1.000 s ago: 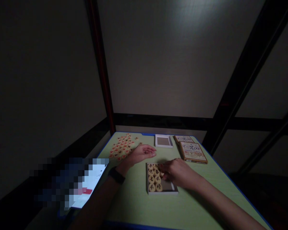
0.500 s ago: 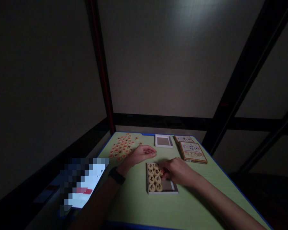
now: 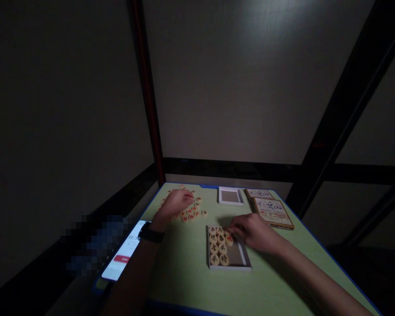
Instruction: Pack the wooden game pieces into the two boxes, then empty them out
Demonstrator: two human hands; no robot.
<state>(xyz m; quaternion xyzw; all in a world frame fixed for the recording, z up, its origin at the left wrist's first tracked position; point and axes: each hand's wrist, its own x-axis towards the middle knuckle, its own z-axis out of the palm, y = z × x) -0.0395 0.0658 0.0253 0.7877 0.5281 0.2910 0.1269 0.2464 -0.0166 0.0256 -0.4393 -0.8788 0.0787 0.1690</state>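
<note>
My left hand (image 3: 177, 202), with a dark band on its wrist, is over the loose pile of round Chinese chess pieces (image 3: 190, 214) at the table's far left. Its fingers are curled together, and whatever they hold is hidden. My right hand (image 3: 253, 231) reaches over the right side of a shallow white box tray (image 3: 230, 267). Its bent fingertips close on a chess piece at the tray's far edge, mostly covered by the fingers. Two columns of black-marked pieces (image 3: 223, 248) fill the tray's left side. Beside them lies a red-marked piece (image 3: 229, 240).
Another shallow white box part (image 3: 231, 203) lies at the far edge of the green table (image 3: 191, 281). Two overlapping illustrated boxes (image 3: 272, 212) rest at the far right. A lit phone (image 3: 118, 259) with a red button lies at the left edge.
My left hand has moved left, from the middle of the table to over the pile. My right hand has shifted slightly toward the tray's far edge, uncovering the red-marked piece. The view has swung slightly left.
</note>
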